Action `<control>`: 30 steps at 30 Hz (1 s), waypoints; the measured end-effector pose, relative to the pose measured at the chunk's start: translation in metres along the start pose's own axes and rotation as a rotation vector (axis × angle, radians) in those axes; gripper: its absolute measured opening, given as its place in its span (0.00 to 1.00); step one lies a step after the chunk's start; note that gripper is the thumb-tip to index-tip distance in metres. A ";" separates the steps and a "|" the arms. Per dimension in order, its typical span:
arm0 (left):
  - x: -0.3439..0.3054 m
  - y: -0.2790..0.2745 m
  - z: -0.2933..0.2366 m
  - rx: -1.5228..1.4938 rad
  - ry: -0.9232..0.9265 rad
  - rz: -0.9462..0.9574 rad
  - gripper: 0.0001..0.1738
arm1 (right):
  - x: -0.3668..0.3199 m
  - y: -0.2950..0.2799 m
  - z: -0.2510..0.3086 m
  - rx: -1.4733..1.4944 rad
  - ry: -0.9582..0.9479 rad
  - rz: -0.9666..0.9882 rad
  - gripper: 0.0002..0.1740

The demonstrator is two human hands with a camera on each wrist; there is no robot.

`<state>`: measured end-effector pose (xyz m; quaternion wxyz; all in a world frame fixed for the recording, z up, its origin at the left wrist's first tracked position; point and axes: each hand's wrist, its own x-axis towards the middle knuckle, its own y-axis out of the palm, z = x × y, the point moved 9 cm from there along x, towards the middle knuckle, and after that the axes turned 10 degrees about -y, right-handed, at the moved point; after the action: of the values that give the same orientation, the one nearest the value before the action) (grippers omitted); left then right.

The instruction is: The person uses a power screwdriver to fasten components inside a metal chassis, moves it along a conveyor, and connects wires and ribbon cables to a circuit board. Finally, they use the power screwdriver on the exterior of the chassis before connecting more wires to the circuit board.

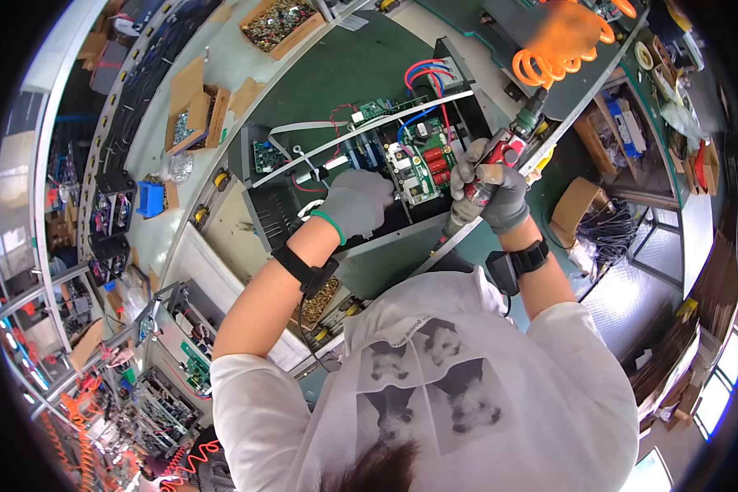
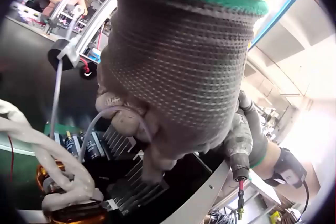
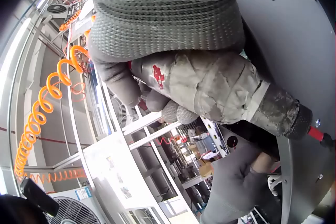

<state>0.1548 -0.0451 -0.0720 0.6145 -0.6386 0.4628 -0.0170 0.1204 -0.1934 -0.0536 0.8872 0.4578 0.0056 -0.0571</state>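
My gloved left hand (image 1: 357, 203) reaches into an open metal chassis (image 1: 377, 251), beside a circuit board (image 1: 422, 168) with red components. In the left wrist view its fingers (image 2: 152, 166) bend down over a finned heat sink (image 2: 134, 195), and a thin pale wire (image 2: 90, 129) runs up to the glove. I cannot tell whether those fingertips pinch anything. The right hand (image 1: 502, 201), gloved too, grips a power screwdriver (image 3: 210, 87) wrapped in worn tape. Its red-collared bit (image 3: 316, 133) points downward beside the chassis wall. A white sleeved cable (image 2: 58, 155) loops over a copper coil near the heat sink.
An orange coiled hose (image 1: 541, 70) hangs at the upper right. Boxes of small hardware (image 1: 279, 25) and a blue bin (image 1: 149, 199) stand along the bench to the left. Black cables (image 1: 619, 221) lie beside an open carton (image 1: 578, 209) at the right.
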 end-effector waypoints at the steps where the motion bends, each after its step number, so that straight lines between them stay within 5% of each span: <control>1: 0.002 -0.004 0.006 -0.030 -0.059 -0.099 0.07 | 0.000 -0.002 0.000 0.006 -0.004 -0.008 0.16; 9: 0.012 -0.001 0.021 -0.218 -0.155 -0.119 0.09 | 0.001 0.000 0.002 0.035 -0.021 -0.007 0.15; 12: 0.010 0.001 0.027 -0.620 -0.148 0.036 0.10 | 0.002 -0.002 0.002 0.026 -0.039 -0.002 0.15; 17: 0.005 0.010 0.029 -0.735 -0.315 0.240 0.08 | 0.001 -0.003 0.004 0.028 -0.055 -0.015 0.15; 20: 0.016 0.006 0.020 -0.603 -0.072 0.043 0.10 | 0.002 -0.004 0.003 0.052 -0.059 -0.005 0.15; 23: 0.016 0.012 0.025 -0.639 -0.205 0.179 0.11 | 0.001 -0.003 0.004 0.042 -0.064 -0.011 0.15; 30: 0.012 0.011 0.018 -0.542 -0.101 -0.026 0.10 | 0.001 -0.003 0.005 0.026 -0.084 0.014 0.15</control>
<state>0.1659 -0.0360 -0.0918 0.4433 -0.7857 0.4109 0.1316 0.1205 -0.1991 -0.0533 0.8811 0.4664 -0.0358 -0.0700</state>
